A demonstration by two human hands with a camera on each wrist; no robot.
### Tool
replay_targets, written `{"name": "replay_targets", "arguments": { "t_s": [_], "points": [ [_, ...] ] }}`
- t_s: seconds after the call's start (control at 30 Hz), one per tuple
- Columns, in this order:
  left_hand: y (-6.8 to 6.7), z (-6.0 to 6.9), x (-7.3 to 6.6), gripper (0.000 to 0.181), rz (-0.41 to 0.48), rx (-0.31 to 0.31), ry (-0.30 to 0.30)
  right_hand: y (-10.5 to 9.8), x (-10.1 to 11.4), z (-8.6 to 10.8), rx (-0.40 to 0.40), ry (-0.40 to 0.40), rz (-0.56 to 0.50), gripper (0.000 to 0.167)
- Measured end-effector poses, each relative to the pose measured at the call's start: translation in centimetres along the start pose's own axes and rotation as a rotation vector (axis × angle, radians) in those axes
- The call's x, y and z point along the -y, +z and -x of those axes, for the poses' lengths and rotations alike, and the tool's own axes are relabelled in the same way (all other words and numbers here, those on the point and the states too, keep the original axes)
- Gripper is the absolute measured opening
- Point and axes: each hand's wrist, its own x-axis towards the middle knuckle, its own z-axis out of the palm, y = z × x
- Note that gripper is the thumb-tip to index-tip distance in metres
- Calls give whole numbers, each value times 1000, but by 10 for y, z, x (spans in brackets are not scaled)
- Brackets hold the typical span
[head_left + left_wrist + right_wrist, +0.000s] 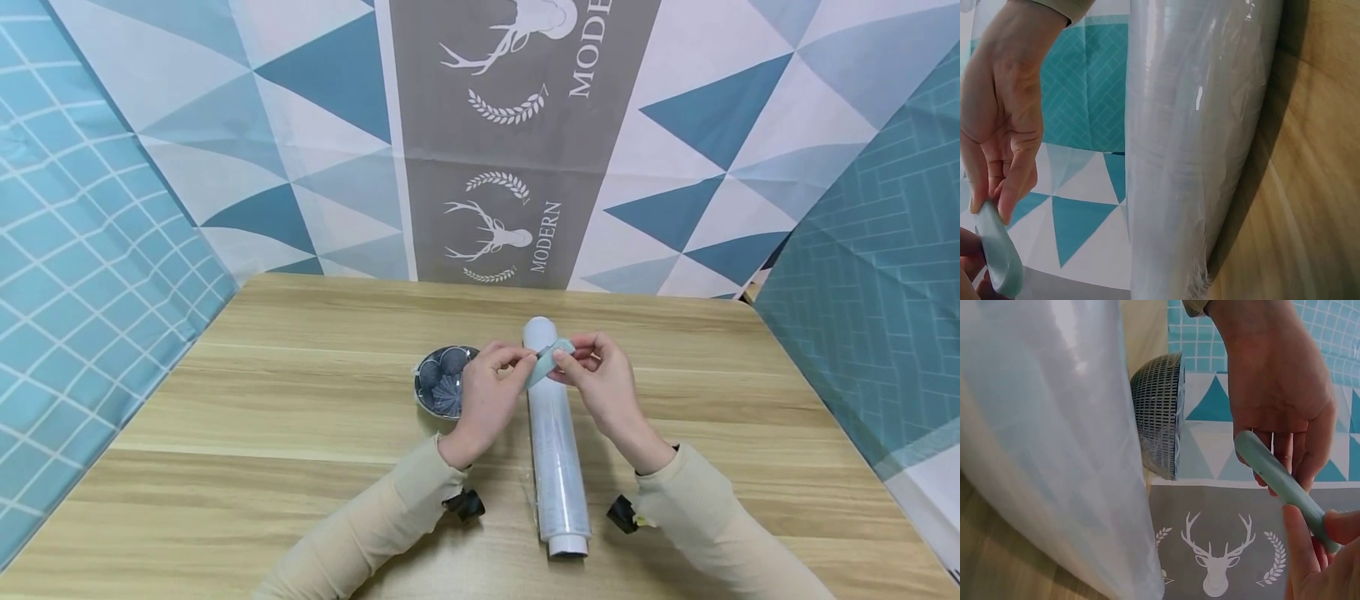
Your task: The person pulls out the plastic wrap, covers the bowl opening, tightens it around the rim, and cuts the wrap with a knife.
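Note:
Both hands hold a small mint-green oblong tool (550, 362) with rounded ends, over the upper part of a roll of clear plastic wrap (558, 454). The left hand (491, 392) pinches its left end. The right hand (606, 387) grips the other end between thumb and fingers. In the right wrist view the tool (1282, 481) slants between the hands; its exact kind is unclear. The roll stands on the table with its length running away from me, a white core showing at each end. Left of it is a bowl (427, 400) of dark round things, partly hidden by the left hand.
The wood-grain table (300, 375) carries the roll and the bowl. Patterned cloth walls (330, 167) close off the back and both sides. A black wrist camera (467, 505) hangs below the left wrist, another (622, 514) below the right.

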Motion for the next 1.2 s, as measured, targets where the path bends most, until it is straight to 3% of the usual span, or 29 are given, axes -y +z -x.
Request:
{"name": "replay_targets", "arguments": {
  "t_s": [0.17, 0.33, 0.63, 0.87, 1.2],
  "points": [
    [2, 3, 2, 12, -7, 51, 8, -6, -1, -1, 8, -31, 108, 25],
    [3, 6, 3, 11, -81, 109, 100, -13, -4, -2, 8, -86, 222, 26],
    [6, 13, 7, 13, -212, 241, 188, -24, -10, 1, 75, -133, 264, 28],
    [3, 17, 14, 10, -262, 241, 262, -40, -15, -2, -6, -122, 391, 32],
    [-12, 16, 24, 10, -268, 241, 225, -57, -29, -7, -42, -88, 524, 29]
  ]
}}
